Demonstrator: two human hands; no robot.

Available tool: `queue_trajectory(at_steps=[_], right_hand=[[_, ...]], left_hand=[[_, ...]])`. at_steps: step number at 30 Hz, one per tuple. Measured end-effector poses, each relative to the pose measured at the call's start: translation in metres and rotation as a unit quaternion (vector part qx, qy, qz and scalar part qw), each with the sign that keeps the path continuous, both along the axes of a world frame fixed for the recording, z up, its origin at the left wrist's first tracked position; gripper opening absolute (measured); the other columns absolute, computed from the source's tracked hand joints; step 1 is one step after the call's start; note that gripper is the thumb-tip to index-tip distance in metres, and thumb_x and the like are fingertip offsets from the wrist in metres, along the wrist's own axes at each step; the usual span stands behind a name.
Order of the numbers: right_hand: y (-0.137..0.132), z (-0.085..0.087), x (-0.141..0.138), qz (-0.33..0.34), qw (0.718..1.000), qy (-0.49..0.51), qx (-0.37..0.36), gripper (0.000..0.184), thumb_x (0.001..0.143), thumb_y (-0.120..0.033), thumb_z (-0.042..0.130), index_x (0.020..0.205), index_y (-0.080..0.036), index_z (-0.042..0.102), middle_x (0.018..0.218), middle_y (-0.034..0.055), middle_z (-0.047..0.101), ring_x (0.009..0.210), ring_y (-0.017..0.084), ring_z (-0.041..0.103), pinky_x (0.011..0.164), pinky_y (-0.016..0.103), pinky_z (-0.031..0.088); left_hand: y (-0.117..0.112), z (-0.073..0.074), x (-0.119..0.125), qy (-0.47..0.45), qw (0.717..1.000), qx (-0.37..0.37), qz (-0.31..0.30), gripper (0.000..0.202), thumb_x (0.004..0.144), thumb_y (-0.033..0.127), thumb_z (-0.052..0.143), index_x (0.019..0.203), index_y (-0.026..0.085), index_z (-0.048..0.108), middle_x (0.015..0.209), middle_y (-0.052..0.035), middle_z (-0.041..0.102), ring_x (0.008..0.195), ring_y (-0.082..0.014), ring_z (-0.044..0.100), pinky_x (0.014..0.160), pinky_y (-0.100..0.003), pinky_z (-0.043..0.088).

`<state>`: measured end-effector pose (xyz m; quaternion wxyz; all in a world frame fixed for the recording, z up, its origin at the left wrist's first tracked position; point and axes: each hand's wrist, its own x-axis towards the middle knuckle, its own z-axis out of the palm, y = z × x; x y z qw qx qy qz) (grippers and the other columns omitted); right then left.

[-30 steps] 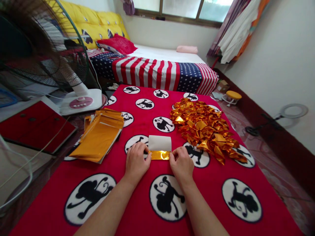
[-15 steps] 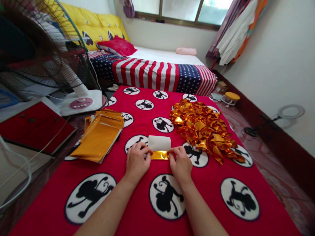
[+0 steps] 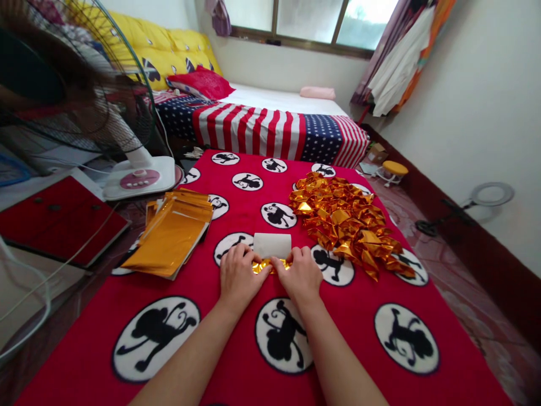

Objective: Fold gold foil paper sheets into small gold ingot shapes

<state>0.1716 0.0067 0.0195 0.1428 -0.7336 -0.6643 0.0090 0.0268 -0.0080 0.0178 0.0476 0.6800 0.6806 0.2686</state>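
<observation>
A sheet of gold foil paper [image 3: 273, 245] lies before me, its pale back showing and its near edge folded over into a shiny gold band. My left hand [image 3: 240, 276] grips the left end of that band, fingers on top and thumb pressed near the middle. On the right end, my right hand [image 3: 301, 274] does the same, its thumb almost meeting the other one. Left of my hands rests a stack of flat gold foil sheets [image 3: 169, 234]. A heap of folded gold foil pieces [image 3: 344, 217] is spread out to the right.
Everything lies on a red cloth [image 3: 203, 349] printed with black monkeys in white circles. A running fan [image 3: 139, 175] stands at the left beside a red panel [image 3: 59, 220]. Beyond the cloth is a bed [image 3: 253, 127]; a yellow stool [image 3: 393, 169] stands at the right.
Both thumbs have moved inward along the gold band until they nearly meet at its middle. The hands have come closer together, and the band looks more creased.
</observation>
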Motion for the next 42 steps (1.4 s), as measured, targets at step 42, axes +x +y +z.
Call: queue_trajectory(at_steps=[42], right_hand=[[-0.005, 0.003, 0.019, 0.052, 0.993, 0.1, -0.035, 0.038, 0.071, -0.046, 0.073, 0.097, -0.025, 0.054, 0.098, -0.0008, 0.055, 0.083, 0.018, 0.06, 0.06, 0.027, 0.034]], left_hand=[[-0.002, -0.002, -0.009, -0.038, 0.998, -0.029, -0.036, 0.015, 0.074, 0.034, 0.071, 0.084, 0.024, 0.067, 0.102, -0.0041, 0.06, 0.103, -0.0252, 0.054, 0.091, -0.04, 0.042]])
